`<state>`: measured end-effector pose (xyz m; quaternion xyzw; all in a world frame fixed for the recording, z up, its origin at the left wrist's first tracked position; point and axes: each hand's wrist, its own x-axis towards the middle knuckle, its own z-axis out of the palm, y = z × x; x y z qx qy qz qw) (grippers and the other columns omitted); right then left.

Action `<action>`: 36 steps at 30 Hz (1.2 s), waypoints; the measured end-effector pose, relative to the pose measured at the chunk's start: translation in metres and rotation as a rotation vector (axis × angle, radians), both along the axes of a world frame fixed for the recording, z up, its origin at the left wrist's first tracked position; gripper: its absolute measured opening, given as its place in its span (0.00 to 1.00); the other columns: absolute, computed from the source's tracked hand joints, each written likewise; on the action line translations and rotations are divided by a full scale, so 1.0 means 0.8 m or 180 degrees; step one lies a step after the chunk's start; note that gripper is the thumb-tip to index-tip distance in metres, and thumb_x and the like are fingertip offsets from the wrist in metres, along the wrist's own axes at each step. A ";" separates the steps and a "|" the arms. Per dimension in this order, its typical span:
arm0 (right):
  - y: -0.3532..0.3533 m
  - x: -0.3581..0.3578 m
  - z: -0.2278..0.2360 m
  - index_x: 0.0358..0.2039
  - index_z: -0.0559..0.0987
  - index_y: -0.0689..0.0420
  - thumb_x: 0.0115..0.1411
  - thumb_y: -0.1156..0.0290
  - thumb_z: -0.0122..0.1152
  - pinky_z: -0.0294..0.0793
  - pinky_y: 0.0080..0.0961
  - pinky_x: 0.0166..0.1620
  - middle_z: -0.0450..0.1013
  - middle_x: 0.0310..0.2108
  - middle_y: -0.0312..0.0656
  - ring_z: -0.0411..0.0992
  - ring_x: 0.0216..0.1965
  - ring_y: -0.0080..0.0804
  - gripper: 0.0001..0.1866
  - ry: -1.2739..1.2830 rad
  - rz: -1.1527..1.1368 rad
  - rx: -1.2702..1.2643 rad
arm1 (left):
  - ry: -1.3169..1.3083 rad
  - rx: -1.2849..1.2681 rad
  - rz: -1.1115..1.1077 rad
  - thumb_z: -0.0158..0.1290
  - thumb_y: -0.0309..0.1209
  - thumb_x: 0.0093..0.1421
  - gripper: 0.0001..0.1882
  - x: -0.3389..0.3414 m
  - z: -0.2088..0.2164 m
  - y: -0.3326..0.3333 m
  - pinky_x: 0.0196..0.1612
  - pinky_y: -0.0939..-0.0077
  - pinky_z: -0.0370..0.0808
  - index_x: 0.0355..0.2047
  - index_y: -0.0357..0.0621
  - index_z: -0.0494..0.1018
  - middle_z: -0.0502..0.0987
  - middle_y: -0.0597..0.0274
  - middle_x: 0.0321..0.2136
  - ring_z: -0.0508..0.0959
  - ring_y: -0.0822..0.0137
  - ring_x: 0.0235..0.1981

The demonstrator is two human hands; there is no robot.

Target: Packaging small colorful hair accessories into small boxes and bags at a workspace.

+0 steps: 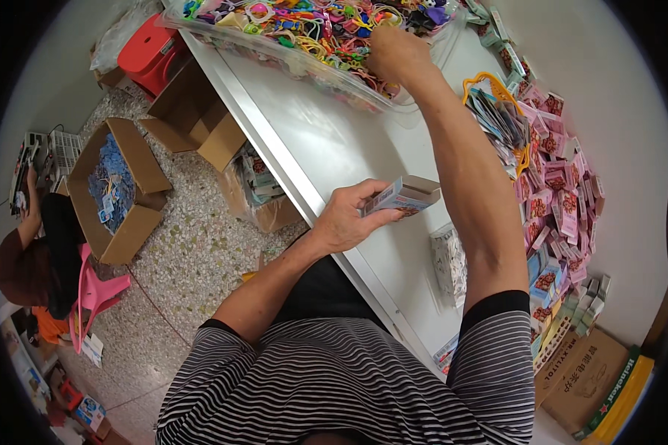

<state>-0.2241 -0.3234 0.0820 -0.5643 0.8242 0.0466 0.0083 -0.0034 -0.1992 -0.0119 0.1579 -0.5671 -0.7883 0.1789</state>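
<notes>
My left hand (352,215) is closed around a small light blue carton (399,199), its end flap raised and its mouth open. It holds the carton over the table's near edge. My right hand (399,58) reaches down into a clear plastic tub (304,73) at the far side of the table. Brightly coloured elastic bands with small charms, apparently hair ties (282,28), fill the tub. The fingers of that hand point down into the pile and are mostly hidden, so I cannot tell what they hold.
Along the wall at right lie many pink cartons (568,211) beside a yellow basket (523,159) of flat packets. A white patterned packet (449,263) rests on the white table (274,111). Cardboard boxes (152,196), a red stool (145,55) and another person (41,259) are left.
</notes>
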 end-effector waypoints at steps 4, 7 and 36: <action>0.011 -0.014 0.007 0.31 0.82 0.62 0.56 0.65 0.61 0.78 0.44 0.40 0.80 0.32 0.52 0.79 0.38 0.53 0.12 0.0109 0.0157 -0.0326 | 0.0019 -0.0138 -0.0084 0.63 0.28 0.61 0.21 -0.003 -0.001 -0.002 0.47 0.77 0.78 0.54 0.35 0.74 0.82 0.59 0.42 0.80 0.73 0.41; 0.046 0.007 0.060 0.30 0.81 0.63 0.58 0.65 0.62 0.75 0.44 0.37 0.79 0.29 0.51 0.77 0.33 0.54 0.12 -0.0251 0.0141 -0.0415 | 0.0084 0.0121 0.0003 0.63 0.28 0.61 0.22 0.003 -0.003 -0.004 0.46 0.78 0.78 0.54 0.35 0.74 0.82 0.59 0.42 0.80 0.74 0.41; 0.302 0.064 0.060 0.39 0.83 0.62 0.60 0.73 0.68 0.68 0.24 0.29 0.76 0.26 0.40 0.70 0.24 0.26 0.09 -0.1803 0.0534 -0.1144 | 0.0305 0.0251 -0.0095 0.60 0.21 0.62 0.22 -0.004 -0.012 0.002 0.55 0.70 0.77 0.55 0.31 0.69 0.79 0.52 0.47 0.80 0.65 0.48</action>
